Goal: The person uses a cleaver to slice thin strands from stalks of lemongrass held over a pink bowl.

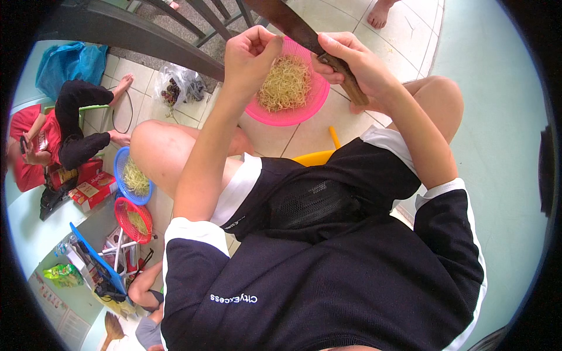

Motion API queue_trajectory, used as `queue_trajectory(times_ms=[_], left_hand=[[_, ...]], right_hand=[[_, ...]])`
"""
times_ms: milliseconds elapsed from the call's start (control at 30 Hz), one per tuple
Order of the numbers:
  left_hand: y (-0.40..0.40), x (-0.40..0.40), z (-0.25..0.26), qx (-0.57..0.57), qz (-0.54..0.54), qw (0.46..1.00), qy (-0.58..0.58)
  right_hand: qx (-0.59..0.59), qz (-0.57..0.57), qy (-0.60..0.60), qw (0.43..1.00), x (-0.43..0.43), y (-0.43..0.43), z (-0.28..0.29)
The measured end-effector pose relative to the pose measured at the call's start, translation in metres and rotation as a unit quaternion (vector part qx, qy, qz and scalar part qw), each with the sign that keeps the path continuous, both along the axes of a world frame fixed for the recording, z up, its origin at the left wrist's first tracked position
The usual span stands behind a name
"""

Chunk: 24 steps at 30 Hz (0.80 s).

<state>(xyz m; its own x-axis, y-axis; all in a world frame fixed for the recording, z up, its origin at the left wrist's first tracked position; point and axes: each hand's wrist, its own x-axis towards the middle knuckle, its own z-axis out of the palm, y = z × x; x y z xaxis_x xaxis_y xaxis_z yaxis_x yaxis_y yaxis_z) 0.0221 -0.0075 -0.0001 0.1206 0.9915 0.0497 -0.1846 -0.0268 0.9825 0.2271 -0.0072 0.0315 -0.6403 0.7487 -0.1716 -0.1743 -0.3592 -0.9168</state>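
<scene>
My right hand (351, 61) grips the wooden handle (351, 85) of a large knife. Its broad, dark brown blade (292, 19) slants up and away to the left, and leaves the top of the view. Beside the blade, my left hand (252, 55) is raised with thumb and fingers pinched together. Whether a small piece sits between those fingertips cannot be made out. Below both hands, a pink plastic colander (281, 118) stands on the tiled floor. It holds a heap of thin pale strands (285, 85) that look like bean sprouts.
Dark rails (175, 44) cross the upper left. A clear plastic bag (182, 85) with dark grapes lies on the floor. Blue (118, 175) and red (140, 239) baskets hold similar strands. A seated person (39, 136) in red is at left; another person's foot (378, 16) shows above.
</scene>
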Motion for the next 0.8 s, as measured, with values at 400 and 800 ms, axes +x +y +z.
queue_trajectory(times_ms=[400, 800], left_hand=[[-0.004, 0.014, 0.001, -0.113, 0.04, 0.972, -0.202], [0.001, -0.001, -0.002, 0.038, -0.011, 0.999, -0.03]], right_hand=[[0.391, -0.102, -0.192, 0.894, -0.017, 0.004, -0.011], [0.452, -0.086, -0.262, 0.849, -0.011, 0.002, 0.003]])
